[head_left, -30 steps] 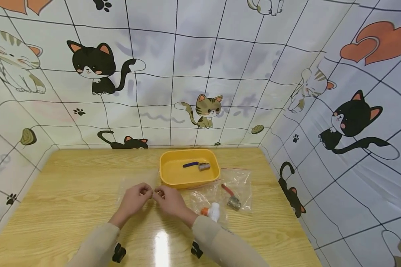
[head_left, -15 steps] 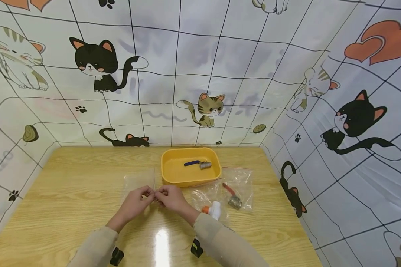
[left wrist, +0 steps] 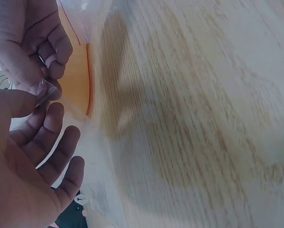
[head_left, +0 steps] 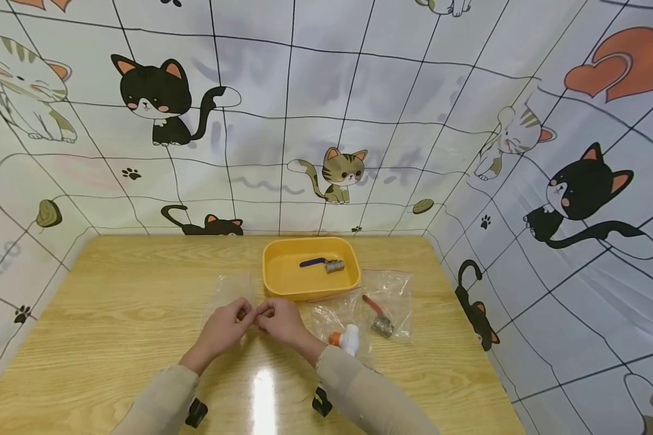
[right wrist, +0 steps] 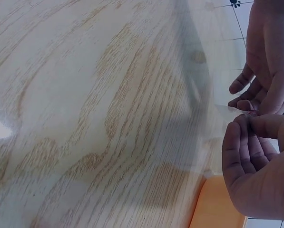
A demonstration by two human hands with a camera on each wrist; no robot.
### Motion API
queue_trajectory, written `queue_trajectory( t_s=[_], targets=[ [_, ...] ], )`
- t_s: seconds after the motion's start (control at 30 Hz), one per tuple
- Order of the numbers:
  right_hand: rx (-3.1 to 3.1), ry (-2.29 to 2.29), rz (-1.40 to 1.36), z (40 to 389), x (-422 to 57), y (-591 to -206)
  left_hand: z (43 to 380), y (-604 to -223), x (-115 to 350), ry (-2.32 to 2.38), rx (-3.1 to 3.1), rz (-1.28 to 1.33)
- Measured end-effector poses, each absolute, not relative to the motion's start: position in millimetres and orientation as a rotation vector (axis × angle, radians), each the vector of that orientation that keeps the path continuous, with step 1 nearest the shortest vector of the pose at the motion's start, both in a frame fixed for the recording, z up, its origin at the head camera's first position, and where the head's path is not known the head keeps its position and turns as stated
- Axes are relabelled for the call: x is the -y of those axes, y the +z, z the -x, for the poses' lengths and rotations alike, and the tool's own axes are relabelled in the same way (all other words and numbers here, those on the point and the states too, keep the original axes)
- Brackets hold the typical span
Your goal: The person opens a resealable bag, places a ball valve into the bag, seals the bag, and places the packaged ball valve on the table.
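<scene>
A clear plastic zip bag (head_left: pixel 236 285) lies flat behind my hands, left of the yellow tray. My left hand (head_left: pixel 225 326) pinches its edge between thumb and index finger; the other fingers spread loosely in the left wrist view. Close against it, my right hand (head_left: pixel 284 323) pinches the same edge with thumb and fingertips. A small corner of the bag (left wrist: pixel 45 90), with a bit of red, sticks out between the fingertips in the left wrist view. Whether anything is inside the bag cannot be made out.
Behind my right hand stands the yellow tray (head_left: pixel 283 292), holding a blue-handled valve (head_left: pixel 334 266). To the right lie a bagged white fitting (head_left: pixel 350 339) with an orange end and a bagged red-handled valve (head_left: pixel 381 326). Cat-patterned curtains enclose the wooden table (head_left: pixel 141 290).
Both hands stay together at the bag's edge and have shifted very slightly to the right. The bag's flat part has moved a little right with them. The tray and other bags stay put.
</scene>
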State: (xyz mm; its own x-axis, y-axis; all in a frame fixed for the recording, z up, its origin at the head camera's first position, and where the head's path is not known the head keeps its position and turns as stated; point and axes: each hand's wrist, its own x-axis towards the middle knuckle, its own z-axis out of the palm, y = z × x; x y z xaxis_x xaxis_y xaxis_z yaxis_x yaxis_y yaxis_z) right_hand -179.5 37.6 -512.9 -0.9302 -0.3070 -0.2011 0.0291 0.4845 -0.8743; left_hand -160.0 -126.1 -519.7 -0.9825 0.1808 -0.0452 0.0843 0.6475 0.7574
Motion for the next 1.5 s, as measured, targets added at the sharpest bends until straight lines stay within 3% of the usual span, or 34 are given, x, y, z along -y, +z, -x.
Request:
queue_trajectory(
  t_s=[1.5],
  targets=[
    [-2.407,-1.524,0.199,198,-47,-498,150,-509,125,1.186,-2.702,-0.385]
  ],
)
